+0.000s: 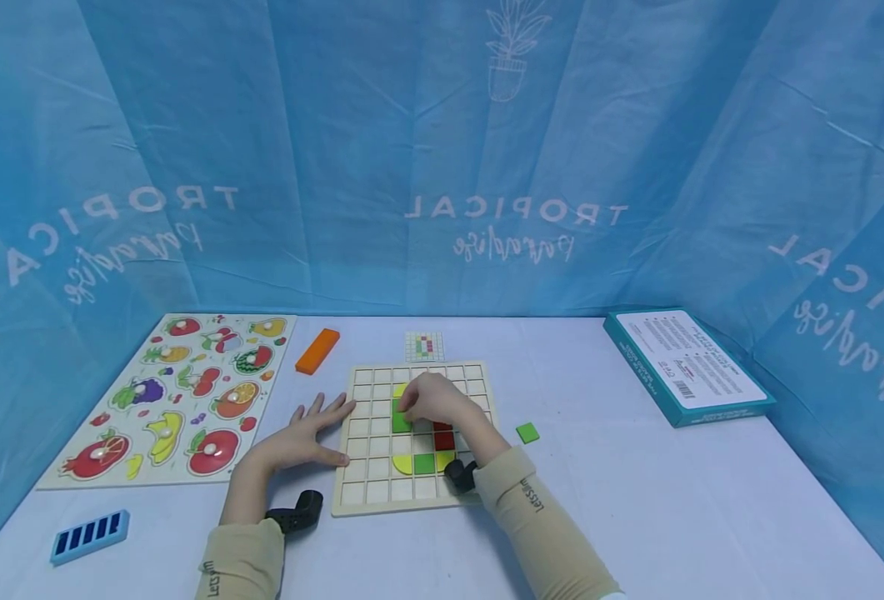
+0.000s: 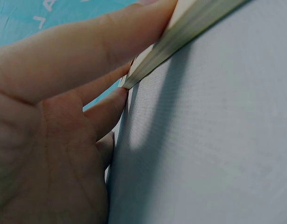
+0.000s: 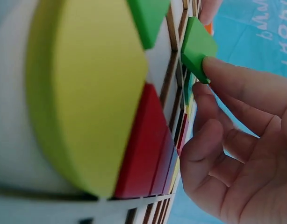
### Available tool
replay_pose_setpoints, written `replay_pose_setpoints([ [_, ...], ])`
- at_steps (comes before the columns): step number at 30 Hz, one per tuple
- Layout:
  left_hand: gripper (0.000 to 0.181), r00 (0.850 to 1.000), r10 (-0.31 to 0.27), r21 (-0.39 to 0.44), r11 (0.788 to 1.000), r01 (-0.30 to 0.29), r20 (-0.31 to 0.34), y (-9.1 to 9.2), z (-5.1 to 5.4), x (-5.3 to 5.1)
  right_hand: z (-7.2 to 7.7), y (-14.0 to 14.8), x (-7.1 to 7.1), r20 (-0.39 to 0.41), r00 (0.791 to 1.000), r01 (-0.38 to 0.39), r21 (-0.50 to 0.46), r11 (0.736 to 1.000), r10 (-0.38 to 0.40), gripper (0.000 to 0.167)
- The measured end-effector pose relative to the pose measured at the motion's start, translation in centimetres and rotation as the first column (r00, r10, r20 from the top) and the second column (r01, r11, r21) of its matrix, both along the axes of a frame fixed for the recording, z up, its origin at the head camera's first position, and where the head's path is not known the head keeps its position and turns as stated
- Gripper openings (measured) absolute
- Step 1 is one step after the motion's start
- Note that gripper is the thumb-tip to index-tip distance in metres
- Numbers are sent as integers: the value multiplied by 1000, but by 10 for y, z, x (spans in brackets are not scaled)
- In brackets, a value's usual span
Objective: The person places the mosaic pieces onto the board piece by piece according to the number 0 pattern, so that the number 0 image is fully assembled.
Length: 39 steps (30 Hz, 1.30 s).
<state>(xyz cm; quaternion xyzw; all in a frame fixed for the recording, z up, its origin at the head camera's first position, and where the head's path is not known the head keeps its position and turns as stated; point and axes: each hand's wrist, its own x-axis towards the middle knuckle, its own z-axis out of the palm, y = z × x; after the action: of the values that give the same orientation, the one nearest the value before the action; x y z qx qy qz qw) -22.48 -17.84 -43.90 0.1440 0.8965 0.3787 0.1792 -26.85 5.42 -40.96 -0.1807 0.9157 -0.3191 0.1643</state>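
A pale wooden grid board (image 1: 377,493) lies in the middle of the table. My left hand (image 1: 292,443) rests against its left edge with spread fingers; in the left wrist view, the thumb (image 2: 87,44) touches the board's side. Above the board, my right hand (image 1: 443,402) pinches a green square tile (image 3: 198,44) between thumb and fingertips, tilted over the grid. Red tiles (image 1: 444,440), yellow rounded pieces (image 1: 402,464) and another green tile (image 1: 424,463) sit in the cells. The right hand hides part of the pattern in the head view.
Behind the board lies a small pattern card (image 1: 424,346). A loose green tile (image 1: 527,432) is to its right. A fruit puzzle board (image 1: 209,400), an orange block (image 1: 317,351) and a blue slotted piece (image 1: 90,537) lie left. A teal box (image 1: 689,367) stands right.
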Motion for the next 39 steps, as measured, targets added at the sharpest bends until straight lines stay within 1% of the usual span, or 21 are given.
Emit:
replay_pose_setpoints([
  [9, 92, 1000, 3, 2, 1000, -3, 3, 1, 1, 0, 0, 0, 1, -24, 1000, 1, 15, 1000, -1, 6],
  [14, 92, 1000, -2, 6, 1000, 2, 2, 1, 1, 0, 0, 1, 2, -17, 1000, 10, 10, 1000, -10, 6],
  [23, 93, 1000, 5, 0, 1000, -5, 7, 1, 2, 0, 2, 5, 3, 4, 1000, -14, -3, 1000, 14, 6],
  [26, 92, 1000, 8, -3, 1000, -8, 6, 1, 2, 0, 3, 10, 3, 20, 1000, -16, -38, 999, 17, 7],
  [28, 92, 1000, 7, -5, 1000, -7, 0, 1, 2, 0, 3, 15, 3, 33, 999, -12, -78, 997, 14, 8],
  [34, 92, 1000, -5, 2, 1000, 5, -13, 1, 2, 0, 4, 34, 2, 38, 998, -34, -196, 980, 42, 12],
  [36, 92, 1000, -8, 7, 1000, 8, -13, 0, 2, 0, 4, 41, 2, 30, 999, -33, -212, 977, 41, 13],
  [39, 92, 1000, -9, 11, 1000, 9, -12, 0, 2, 0, 5, 51, 3, 15, 1000, -14, -226, 974, 18, 15],
])
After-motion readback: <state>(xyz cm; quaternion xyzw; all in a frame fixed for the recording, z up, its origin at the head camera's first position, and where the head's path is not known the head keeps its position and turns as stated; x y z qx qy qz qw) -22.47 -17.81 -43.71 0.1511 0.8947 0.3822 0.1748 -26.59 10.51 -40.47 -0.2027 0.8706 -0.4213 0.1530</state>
